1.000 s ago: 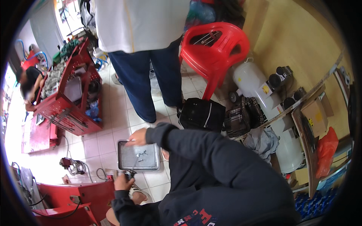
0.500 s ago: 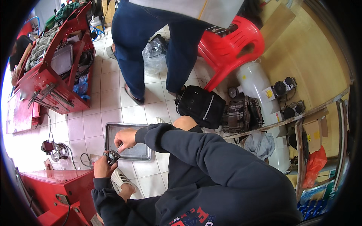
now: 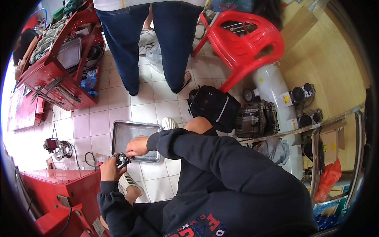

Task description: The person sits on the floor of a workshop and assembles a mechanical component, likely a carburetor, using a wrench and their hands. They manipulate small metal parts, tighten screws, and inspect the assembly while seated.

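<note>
Left hand (image 3: 110, 169) closed around a small dark metal mechanical part (image 3: 122, 160), gripping it from below/left w/ fingers curled. Right hand (image 3: 137, 146) comes in from the right, fingertips pinched narrow on the top of the same part, so both hands are on it. The part sits just above the near-left corner of a shallow rectangular grey metal tray (image 3: 130, 132) lying flat on the white tiled floor (image 3: 98, 126); can't tell if part touches the tray rim. What exactly the part is, too small to say.

Both arms in dark navy sweatshirt sleeves (image 3: 205, 158), person crouched low; a white sneaker w/ dark stripes (image 3: 128, 182) just below the hands, another white shoe toe (image 3: 169, 122) at the tray's far-right corner.

Around: second person standing beyond the tray, blue jeans legs (image 3: 130, 43), well apart from the hands. Red plastic chair (image 3: 241, 39) to the right of those legs. Black bag (image 3: 213, 107) beside the tray's right side, plaid grey bag (image 3: 256, 118) touching it further right. White cylindrical tank (image 3: 272, 91) behind the bags, near the yellow wall. Red metal tool cart (image 3: 59, 67) upper left w/ wrenches and bits on its shelves. Small red-and-black tool w/ coiled cable (image 3: 57, 147) on the floor left of the tray. Red metal cabinet top (image 3: 59, 189) lower left, just beside the left forearm
</note>
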Available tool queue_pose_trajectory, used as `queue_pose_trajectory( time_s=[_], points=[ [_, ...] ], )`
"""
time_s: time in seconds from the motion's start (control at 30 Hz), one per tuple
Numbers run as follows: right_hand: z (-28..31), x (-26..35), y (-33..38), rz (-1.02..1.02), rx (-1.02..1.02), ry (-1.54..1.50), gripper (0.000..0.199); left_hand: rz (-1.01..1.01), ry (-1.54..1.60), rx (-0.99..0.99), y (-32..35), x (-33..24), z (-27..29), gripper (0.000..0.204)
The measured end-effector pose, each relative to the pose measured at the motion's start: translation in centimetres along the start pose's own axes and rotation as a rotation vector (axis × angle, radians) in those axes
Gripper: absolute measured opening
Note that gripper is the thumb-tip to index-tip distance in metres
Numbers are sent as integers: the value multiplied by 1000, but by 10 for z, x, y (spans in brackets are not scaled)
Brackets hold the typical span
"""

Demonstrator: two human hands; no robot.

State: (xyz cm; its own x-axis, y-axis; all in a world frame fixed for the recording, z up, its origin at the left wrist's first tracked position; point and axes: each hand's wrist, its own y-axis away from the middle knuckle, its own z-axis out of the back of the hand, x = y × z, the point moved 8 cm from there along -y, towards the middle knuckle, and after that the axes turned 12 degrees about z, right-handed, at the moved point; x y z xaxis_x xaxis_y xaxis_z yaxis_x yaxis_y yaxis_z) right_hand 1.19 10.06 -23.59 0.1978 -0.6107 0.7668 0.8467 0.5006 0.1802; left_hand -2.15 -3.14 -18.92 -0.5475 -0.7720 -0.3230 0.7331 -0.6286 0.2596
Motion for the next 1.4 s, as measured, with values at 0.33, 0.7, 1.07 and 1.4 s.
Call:
queue_pose_trajectory(
  time_s=[0.33,0.7,1.07,1.4],
  points=[
    [-4,1,-6,162,78,-68,30,-4,-46,59,2,4,-1,47],
    [-5,8,-10,165,76,-42,31,7,2,13,4,13,-5,31],
    [7,22,-7,53,118,-77,34,8,41,-37,6,12,8,40],
    [18,24,-11,78,3,-115,16,22,177,-106,8,18,21,48]
  ],
)
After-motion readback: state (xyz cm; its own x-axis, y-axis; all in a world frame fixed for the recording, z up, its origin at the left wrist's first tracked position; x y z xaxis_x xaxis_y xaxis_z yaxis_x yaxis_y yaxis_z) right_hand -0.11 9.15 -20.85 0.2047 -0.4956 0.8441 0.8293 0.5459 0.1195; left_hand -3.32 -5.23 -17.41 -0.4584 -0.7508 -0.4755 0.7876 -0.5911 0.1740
